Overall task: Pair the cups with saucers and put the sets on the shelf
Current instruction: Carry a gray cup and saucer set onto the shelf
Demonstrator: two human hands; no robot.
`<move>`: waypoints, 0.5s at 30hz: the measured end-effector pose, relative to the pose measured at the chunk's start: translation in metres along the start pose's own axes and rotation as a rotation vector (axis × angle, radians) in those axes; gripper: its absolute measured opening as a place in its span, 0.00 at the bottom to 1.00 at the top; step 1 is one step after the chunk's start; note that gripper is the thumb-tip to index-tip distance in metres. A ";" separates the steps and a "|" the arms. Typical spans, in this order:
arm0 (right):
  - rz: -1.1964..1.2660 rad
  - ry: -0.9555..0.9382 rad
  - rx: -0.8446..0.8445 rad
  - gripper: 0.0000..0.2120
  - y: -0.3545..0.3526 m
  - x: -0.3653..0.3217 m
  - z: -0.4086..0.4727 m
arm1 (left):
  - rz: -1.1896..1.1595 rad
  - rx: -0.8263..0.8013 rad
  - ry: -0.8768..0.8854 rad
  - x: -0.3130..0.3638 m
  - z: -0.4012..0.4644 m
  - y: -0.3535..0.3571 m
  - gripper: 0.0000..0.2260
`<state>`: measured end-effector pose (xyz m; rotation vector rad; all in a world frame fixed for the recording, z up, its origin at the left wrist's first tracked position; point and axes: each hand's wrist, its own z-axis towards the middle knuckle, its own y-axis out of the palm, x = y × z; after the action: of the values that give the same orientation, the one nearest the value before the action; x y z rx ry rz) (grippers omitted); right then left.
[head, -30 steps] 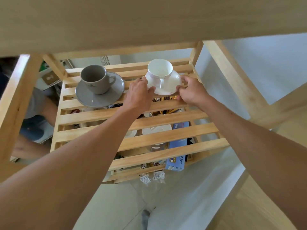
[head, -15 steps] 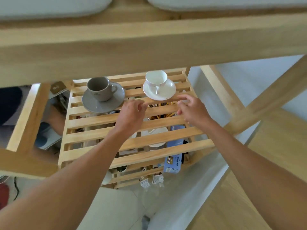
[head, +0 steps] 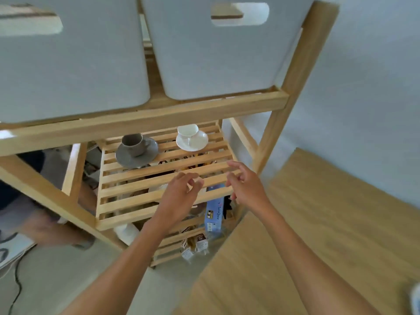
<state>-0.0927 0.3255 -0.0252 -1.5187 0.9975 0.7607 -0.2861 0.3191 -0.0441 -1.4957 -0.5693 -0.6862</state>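
Your left hand (head: 179, 198): bare, no glove, no ring or band visible on fingers. Your right hand (head: 244, 186): likewise bare, nothing worn on fingers you can see. Your wrists: no watch, no bracelet, no strap. Your forearms: uncovered along whole visible length, down to bottom edge of view; no sleeve or cuff in sight. Fingernails short, as far as motion blur lets you tell. No markings, tape or cables on either arm.
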 end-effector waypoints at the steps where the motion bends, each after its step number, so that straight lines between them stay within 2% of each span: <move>1: 0.012 0.007 0.006 0.14 -0.007 0.000 -0.014 | -0.013 0.004 0.017 0.009 -0.010 0.002 0.17; 7: 0.098 0.026 0.058 0.15 -0.049 0.007 -0.105 | -0.174 -0.005 0.050 0.063 -0.074 0.015 0.14; 15: 0.211 0.071 0.280 0.14 -0.097 0.033 -0.230 | -0.227 -0.087 0.154 0.129 -0.160 0.057 0.17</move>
<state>-0.0034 0.0967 0.0297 -1.2182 1.2761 0.6841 -0.1681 0.1491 0.0067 -1.4557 -0.6023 -1.0045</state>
